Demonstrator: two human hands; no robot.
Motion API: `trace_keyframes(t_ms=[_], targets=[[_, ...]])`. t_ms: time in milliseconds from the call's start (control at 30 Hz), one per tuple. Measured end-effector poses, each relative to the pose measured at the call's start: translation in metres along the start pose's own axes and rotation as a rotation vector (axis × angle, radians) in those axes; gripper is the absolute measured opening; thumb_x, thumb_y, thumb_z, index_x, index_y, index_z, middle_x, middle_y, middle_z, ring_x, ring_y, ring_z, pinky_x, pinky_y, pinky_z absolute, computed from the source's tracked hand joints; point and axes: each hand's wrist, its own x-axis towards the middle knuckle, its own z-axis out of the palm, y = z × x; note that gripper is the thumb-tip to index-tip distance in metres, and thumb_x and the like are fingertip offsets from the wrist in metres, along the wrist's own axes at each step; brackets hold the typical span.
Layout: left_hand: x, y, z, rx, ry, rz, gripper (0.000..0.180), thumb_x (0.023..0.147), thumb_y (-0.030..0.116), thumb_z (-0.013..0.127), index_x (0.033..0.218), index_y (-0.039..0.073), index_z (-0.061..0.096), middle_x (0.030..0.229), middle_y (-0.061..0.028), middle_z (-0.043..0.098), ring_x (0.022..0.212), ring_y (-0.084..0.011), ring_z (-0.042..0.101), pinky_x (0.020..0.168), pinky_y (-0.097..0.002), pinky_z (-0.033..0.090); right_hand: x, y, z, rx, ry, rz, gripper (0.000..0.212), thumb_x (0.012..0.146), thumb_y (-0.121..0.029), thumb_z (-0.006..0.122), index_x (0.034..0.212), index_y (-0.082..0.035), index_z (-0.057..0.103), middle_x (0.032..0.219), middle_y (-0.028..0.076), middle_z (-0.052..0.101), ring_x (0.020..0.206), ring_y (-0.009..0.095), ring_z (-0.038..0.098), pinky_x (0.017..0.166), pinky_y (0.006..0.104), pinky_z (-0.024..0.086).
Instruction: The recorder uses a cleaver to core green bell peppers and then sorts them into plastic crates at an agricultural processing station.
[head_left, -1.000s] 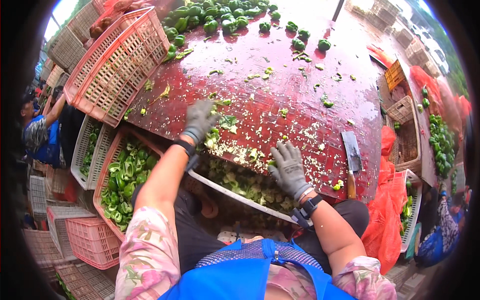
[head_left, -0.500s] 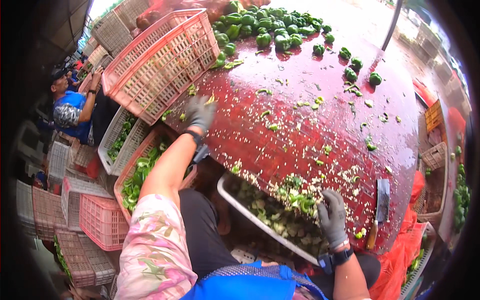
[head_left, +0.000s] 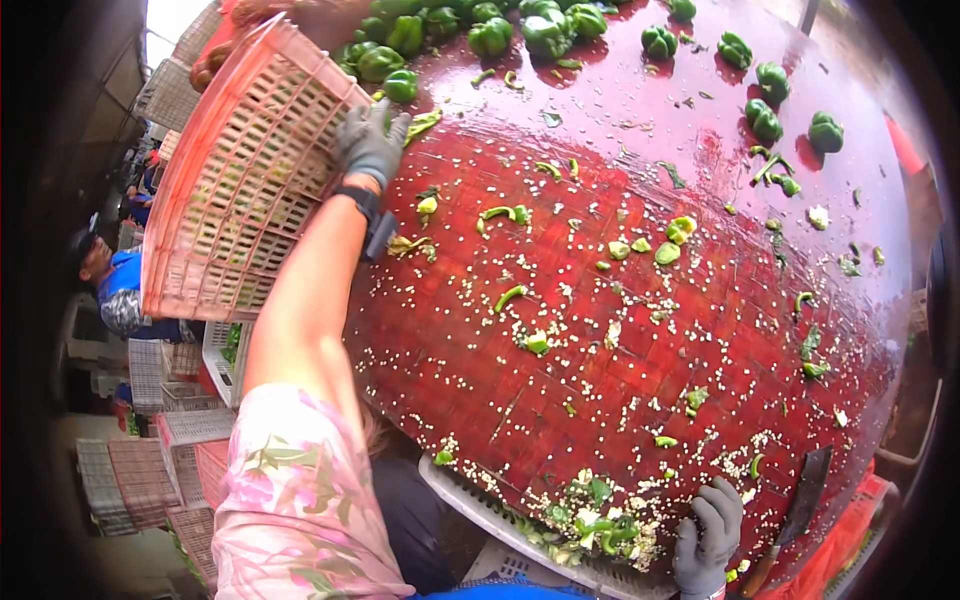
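My left hand (head_left: 372, 145), in a grey glove, reaches out to the far left of the red table (head_left: 450, 350). It lies beside the pink crate (head_left: 260, 170), its fingers stretched and apart, with a strip of green pepper (head_left: 424, 125) just right of the fingertips. Whether it touches the crate I cannot tell. My right hand (head_left: 708, 540), also gloved, rests at the near edge with fingers spread and nothing in them. Left of it lies a heap of pepper scraps and seeds (head_left: 605, 530). To its right is a cleaver (head_left: 803, 500) with a wooden handle.
Whole green peppers (head_left: 545, 35) are piled at the far side, with several more (head_left: 765, 120) to the right. Seeds and trimmings dot the tabletop. A pale crate (head_left: 480, 500) sits under the near edge. Stacked crates (head_left: 140, 475) and another person (head_left: 120, 280) are at the left.
My left hand has reached farther forward along the pink crate. The view has shifted closer over the table. My right hand remains near the scrap heap, fingers spread.
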Motion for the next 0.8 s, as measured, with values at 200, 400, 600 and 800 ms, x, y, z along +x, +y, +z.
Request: trace_keyframes(t_ms=[200, 400, 600, 800], targets=[[0.009, 0.022, 0.027, -0.066, -0.358, 0.041, 0.042, 0.086, 0.048, 0.068, 0.109, 0.013, 0.071, 0.117, -0.0182, 0.059, 0.107, -0.0379, 0.058, 0.091, -0.0469, 0.048, 0.053, 0.027, -0.006, -0.135, 0.048, -0.022, 0.031, 0.081, -0.003, 0.065, 0.112, 0.001, 0.059, 0.117, 0.020, 0.060, 0.117, 0.042, 0.056, 0.102, 0.0519, 0.044], [-0.033, 0.064, -0.017, -0.453, -0.328, 0.360, 0.020, 0.078, 0.026, 0.080, 0.089, 0.013, 0.069, 0.105, -0.0131, 0.060, 0.093, -0.0309, 0.064, 0.078, -0.0454, 0.052, 0.282, 0.070, 0.020, -0.208, 0.180, -0.272, 0.030, 0.090, -0.004, 0.061, 0.119, -0.001, 0.060, 0.125, 0.020, 0.059, 0.124, 0.039, 0.053, 0.107, 0.0454, 0.041], [-0.034, 0.027, -0.042, -1.330, -0.633, -0.371, 0.018, 0.089, 0.014, 0.074, 0.104, 0.005, 0.067, 0.093, -0.0026, 0.066, 0.080, -0.0095, 0.062, 0.074, -0.0254, 0.051, 0.448, 0.136, 0.077, -0.815, 0.241, -0.071, 0.047, 0.099, -0.040, 0.051, 0.135, -0.011, 0.056, 0.143, 0.015, 0.052, 0.130, 0.035, 0.048, 0.109, 0.0437, 0.036], [-0.098, -0.103, -0.207, -0.871, -1.040, -0.594, 0.027, 0.087, 0.019, 0.073, 0.106, 0.001, 0.068, 0.097, -0.0020, 0.066, 0.087, -0.0101, 0.061, 0.077, -0.0255, 0.050, 0.451, 0.140, 0.076, -0.932, 0.202, -0.090, 0.056, 0.099, -0.051, 0.047, 0.142, -0.015, 0.051, 0.149, 0.011, 0.048, 0.135, 0.036, 0.044, 0.112, 0.0469, 0.034]])
